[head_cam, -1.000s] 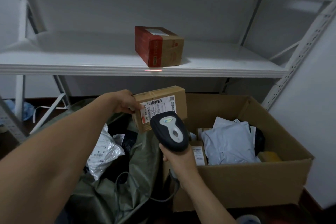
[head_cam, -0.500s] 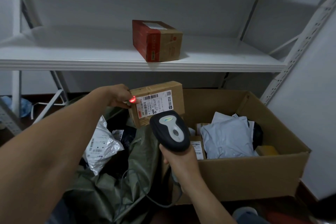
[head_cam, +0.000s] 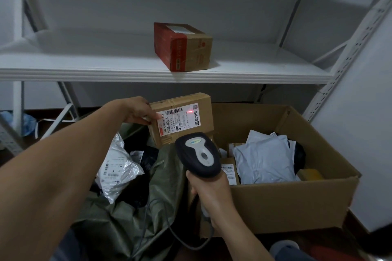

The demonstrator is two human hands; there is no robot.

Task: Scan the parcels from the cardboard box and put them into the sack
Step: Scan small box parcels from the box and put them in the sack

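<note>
Right, I have my left hand (head_cam: 139,112) raised above the spot where the sack meets the cardboard box. Its fingers and thumb are curled round the left end of a small brown parcel (head_cam: 199,125). The parcel is in the air, tilted, with its white label (head_cam: 176,121) turned toward me. A red scan line (head_cam: 189,111) sits on the label just right of the barcode.

My right hand (head_cam: 209,193) is wrapped tight round the handle of the scanner (head_cam: 198,154), nearer to me and just below the parcel. The scanner's dark head points away at the label. I cannot tell whether the head touches the parcel's lower edge. Its grey cable (head_cam: 169,229) loops down over the near side of the sack.

The olive sack (head_cam: 167,178) lies open on the left, pressed against the box's left wall. In it I see a crinkled silver bag (head_cam: 118,167) with printed labels, lying on dark packets (head_cam: 135,195).

The cardboard box (head_cam: 286,201) stands on the right with its top open. It holds white plastic mailers (head_cam: 263,161), a small labelled carton (head_cam: 229,170) at its near left, a yellow packet (head_cam: 310,174) at the right and something black (head_cam: 299,154) behind that.

Farther back, a white shelf (head_cam: 84,70) carries a red-and-brown carton (head_cam: 183,46) close to its front edge.
</note>
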